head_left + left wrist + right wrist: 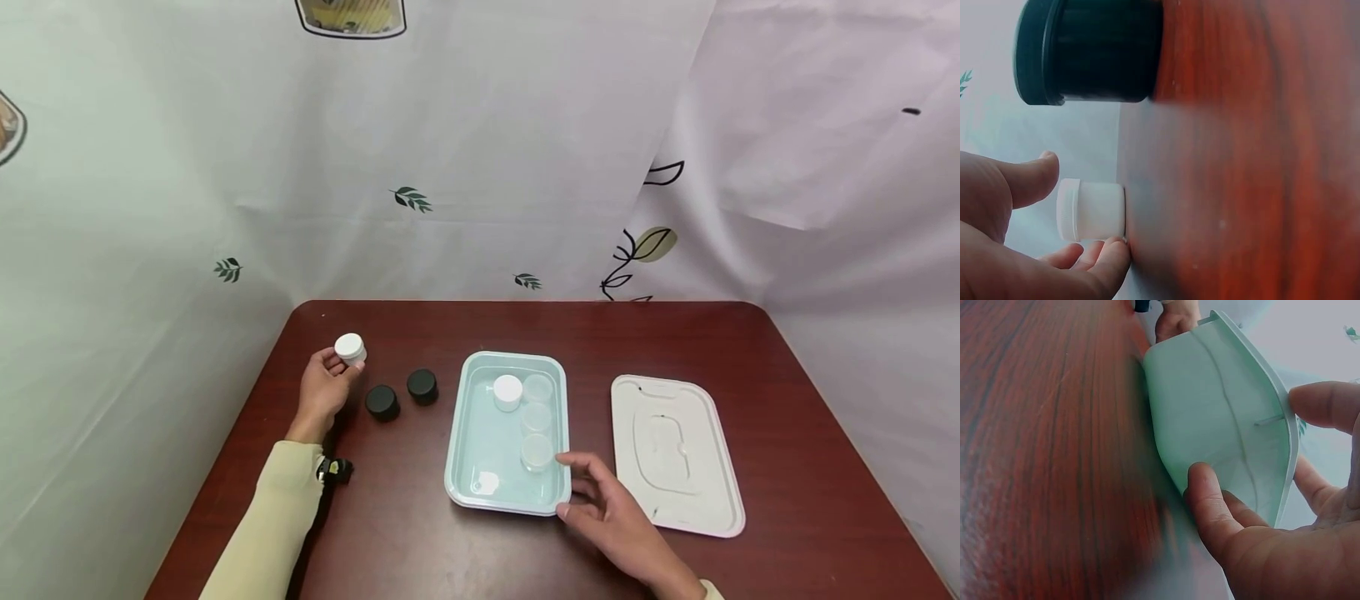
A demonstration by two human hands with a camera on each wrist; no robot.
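My left hand (339,365) is at the far left of the table, thumb (1034,176) and fingers curled on either side of a small white-lidded jar (350,348) that stands on the wood (1092,211). Two black jars (382,402) (423,387) sit just right of that hand; one black jar (1094,50) fills the top of the left wrist view. A pale teal tray (480,454) holds a white-lidded jar (507,392) and three clear jars (537,417). My right hand (572,485) rests at the tray's near right corner, its thumb (1205,499) against the tray wall (1210,406), fingers relaxed.
A white tray lid (675,454) lies flat to the right of the tray. A small white piece (486,482) lies in the tray's near left corner. The dark red wooden table (420,550) is backed by leaf-printed white sheets (480,167) on three sides.
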